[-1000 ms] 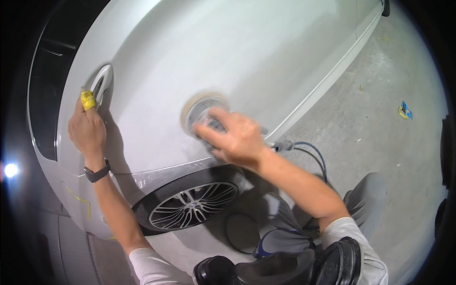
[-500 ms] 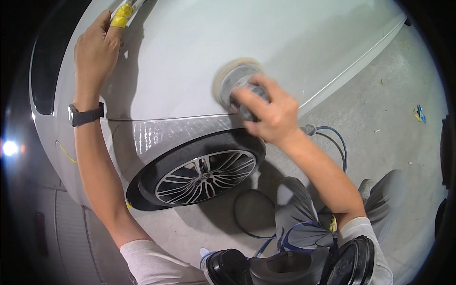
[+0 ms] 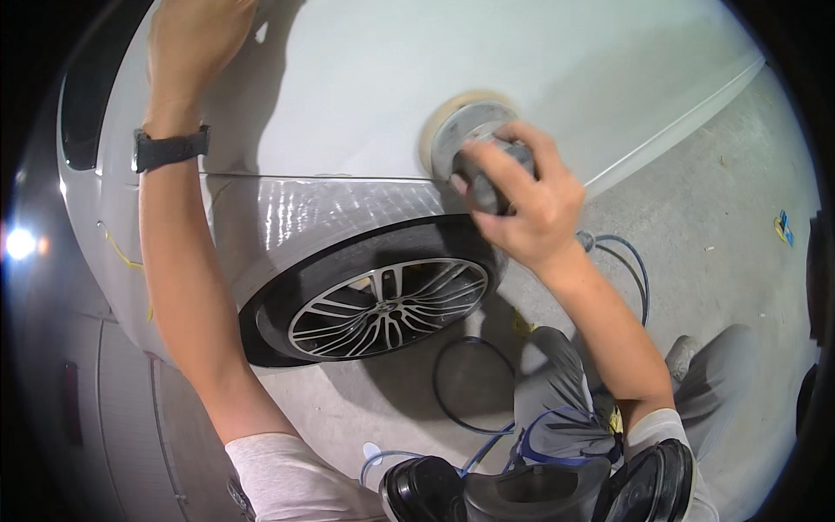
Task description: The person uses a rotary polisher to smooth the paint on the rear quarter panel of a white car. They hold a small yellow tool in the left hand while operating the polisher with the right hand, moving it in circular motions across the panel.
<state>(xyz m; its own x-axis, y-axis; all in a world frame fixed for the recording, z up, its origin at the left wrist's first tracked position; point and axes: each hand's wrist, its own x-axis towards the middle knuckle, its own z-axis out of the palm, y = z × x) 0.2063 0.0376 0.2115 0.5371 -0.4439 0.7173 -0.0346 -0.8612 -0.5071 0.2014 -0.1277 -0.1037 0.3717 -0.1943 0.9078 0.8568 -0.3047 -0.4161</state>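
Note:
My right hand [image 3: 531,196] grips a round grey power sander [image 3: 461,126] with a pale-edged pad, pressed on the white car door [image 3: 365,78] just above the wheel arch. My left hand [image 3: 196,39], a watch on its wrist, lies at the upper left of the car body; its fingertips are cut off by the top edge. Below the door seam, the fender [image 3: 304,209] shows patchy shiny streaks above a black tyre with a multi-spoke wheel [image 3: 387,309]. Yellow marks [image 3: 126,257] run along the bodywork at the left.
A blue hose [image 3: 642,270] runs from the sander and loops over the concrete floor [image 3: 713,200] near my grey-trousered legs [image 3: 552,374]. A small yellow-and-blue packet [image 3: 783,228] lies at the right. A black respirator [image 3: 535,487] fills the bottom edge; a bright light glares at far left.
The sander in my right hand has moved right across the door. The car has shifted upward in the view, taking the handle and my left fingertips out of the picture.

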